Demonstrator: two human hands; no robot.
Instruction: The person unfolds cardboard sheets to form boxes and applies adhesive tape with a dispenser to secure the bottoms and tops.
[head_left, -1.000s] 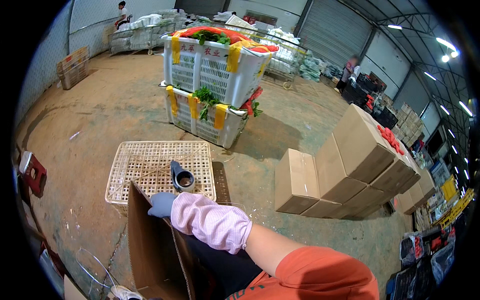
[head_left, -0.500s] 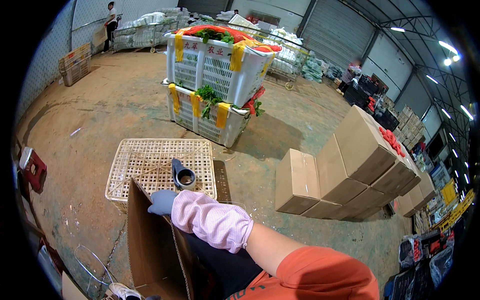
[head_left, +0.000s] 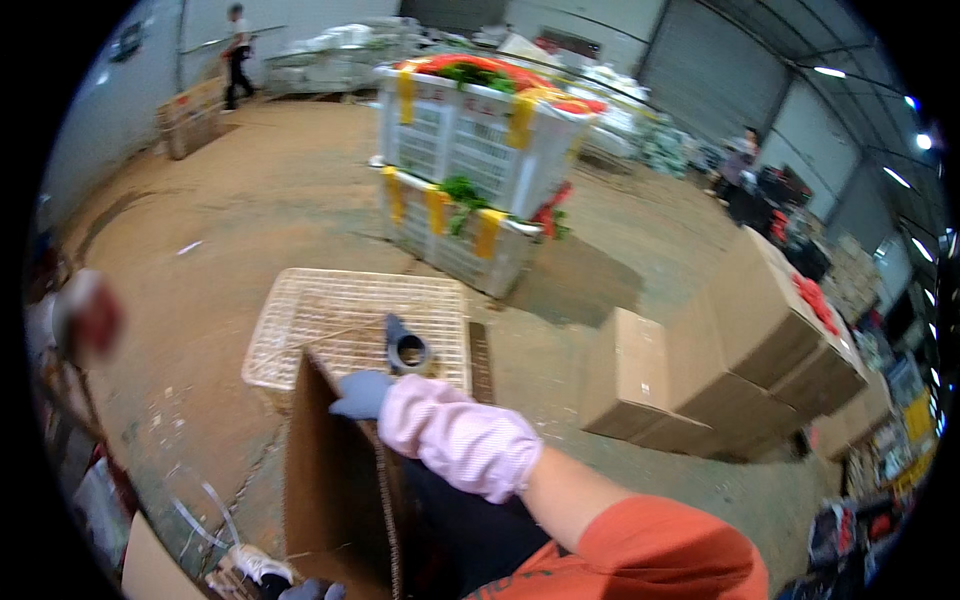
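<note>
An open brown cardboard box [head_left: 335, 490] stands upright in front of me, its inside dark. My right hand [head_left: 362, 395], in a grey glove below a pink checked sleeve, is closed over the box's top edge. At the lower rim only the top of my left hand [head_left: 312, 590] shows, also grey-gloved, beside the box's lower part; its fingers are mostly cut off. Just beyond the right hand, a dark tape dispenser [head_left: 393, 330] with a roll of tape lies on a cream plastic crate [head_left: 320, 300] with a lattice top.
Two stacked white crates [head_left: 440, 140] with greens and red netting stand ahead. Closed cartons [head_left: 690, 370] are piled at right, red netting on top. A white strap [head_left: 205, 510] lies at lower left, near a shoe [head_left: 258, 563]. Two people stand far back.
The whole view has shifted, so things sit farther right, and it is blurred. More of my left hand shows at the lower rim. My right hand keeps its hold on the cardboard box.
</note>
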